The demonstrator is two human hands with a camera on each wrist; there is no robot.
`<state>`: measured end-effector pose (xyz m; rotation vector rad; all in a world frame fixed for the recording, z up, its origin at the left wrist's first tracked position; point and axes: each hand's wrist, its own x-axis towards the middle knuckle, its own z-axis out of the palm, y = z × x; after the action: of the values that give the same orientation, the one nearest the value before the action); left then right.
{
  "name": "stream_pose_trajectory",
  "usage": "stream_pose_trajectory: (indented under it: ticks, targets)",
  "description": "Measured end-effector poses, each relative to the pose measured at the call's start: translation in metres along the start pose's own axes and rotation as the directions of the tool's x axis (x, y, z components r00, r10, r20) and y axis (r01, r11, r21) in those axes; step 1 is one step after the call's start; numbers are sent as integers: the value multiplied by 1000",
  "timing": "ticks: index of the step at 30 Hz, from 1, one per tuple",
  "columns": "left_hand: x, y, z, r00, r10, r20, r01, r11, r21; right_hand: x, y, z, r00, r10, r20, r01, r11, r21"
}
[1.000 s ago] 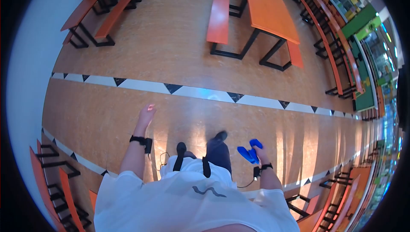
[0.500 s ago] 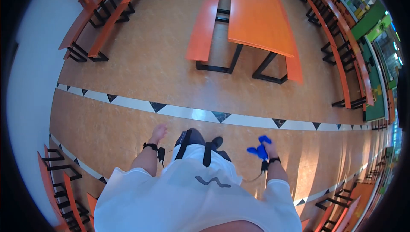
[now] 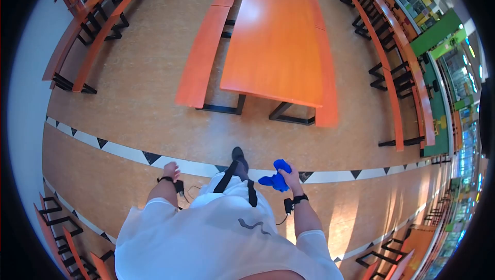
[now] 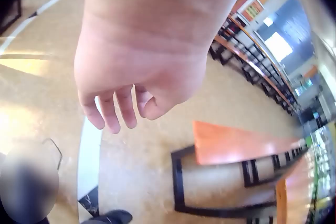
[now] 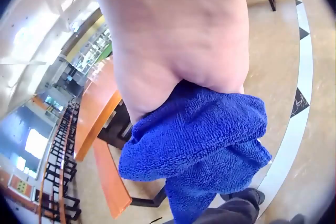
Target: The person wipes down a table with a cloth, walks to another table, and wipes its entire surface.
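Observation:
A bunched blue cloth (image 5: pixel 199 140) with a towel-like pile is gripped in my right hand (image 3: pixel 292 176). In the right wrist view its folds bulge out below the palm and one end hangs down, hiding most of the fingers. My left hand (image 3: pixel 171 170) hangs at the other side of the body, its fingers (image 4: pixel 125 109) loosely curled around nothing. Ahead of both hands stands a long orange table (image 3: pixel 278 48).
Orange benches (image 3: pixel 198 63) on black frames flank the table. More bench rows line the left wall and the right side by a green counter (image 3: pixel 438 110). A white floor stripe (image 3: pixel 268 173) with dark triangles crosses the tiled floor. One shoe (image 3: pixel 237 154) steps forward.
The person has walked forward, so the table and stripe are nearer. My right hand has swung inward toward the body's middle with the blue cloth. The left hand stays loosely curled.

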<state>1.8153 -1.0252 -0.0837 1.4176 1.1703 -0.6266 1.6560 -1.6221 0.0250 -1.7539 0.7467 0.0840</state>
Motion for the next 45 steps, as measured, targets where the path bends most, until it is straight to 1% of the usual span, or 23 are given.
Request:
stream_pose_trajectory:
  ticks: [1,2,3,4,5,6,7,8,10,12,15,16,17,19,20,22,25,29,32,35,39,42,45]
  targets:
    - [-8,23,46,997,35,75,-34,999,-11,11,-5,-21,998,62,-9,-62,998,-1]
    - [-4,52,91,948,174,265,-181,984,2,33,2,-44,996,76,-47,-76,997,8]
    - [-4,80,150,922,316,224,-334,942,46,62,5,-66,993,80,-86,-79,997,22]
    - [-19,113,198,851,430,302,-478,871,108,81,-10,-86,994,8,-112,6,993,120]
    - [-39,142,244,822,458,338,-511,855,84,99,-30,-105,980,-2,-200,25,993,112]
    - [-78,165,283,794,495,353,-548,834,65,116,-49,-119,967,37,-251,18,977,214]
    - [-53,178,322,681,564,467,-696,696,174,139,-71,-132,946,4,-326,72,973,220]
    - [-78,200,351,619,566,544,-739,655,159,165,-93,-145,917,-32,-398,128,968,217]
    - [-139,226,393,516,581,630,-797,596,103,212,-143,-168,896,-152,-418,204,975,84]
    - [-167,236,425,450,612,650,-824,565,39,256,-190,-169,753,-341,-563,188,931,-313]
    - [-156,215,438,515,626,586,-763,646,-20,327,-218,-161,690,-604,-399,391,775,-496]
    - [-158,209,432,651,546,528,-649,761,14,352,-213,-155,727,-632,-269,450,734,-508]
    - [-161,200,422,771,439,462,-511,859,37,377,-201,-149,751,-647,-132,509,694,-509]
    - [-115,158,396,878,364,312,-419,899,130,413,-176,-126,835,-526,163,504,612,-609]
    - [-104,141,380,921,336,198,-363,924,121,418,-177,-113,848,-507,155,474,596,-647]
    - [-125,104,363,955,290,-58,-290,957,8,415,-199,-104,874,-463,149,418,558,-717]
    - [-197,55,362,895,142,-422,-274,923,-271,449,-233,-131,759,-512,403,629,414,-658]
    - [-287,-21,404,942,-19,-334,-62,971,-232,532,-235,-154,555,-695,457,804,307,-509]
    - [-347,-35,460,973,-51,-226,6,981,-195,582,-233,-152,553,-729,402,831,455,-319]
    - [-373,-52,497,973,-47,-226,0,979,-204,598,-231,-131,585,-747,317,792,441,-422]
    - [-387,-75,515,966,-32,-255,-46,954,-295,572,-220,-124,540,-768,343,826,407,-390]
    - [-380,-91,521,968,-53,-243,-31,944,-327,522,-169,-136,351,-799,487,936,309,-168]
    - [-363,-113,527,976,-55,-211,-27,930,-367,439,-170,-170,332,-664,670,934,333,-132]
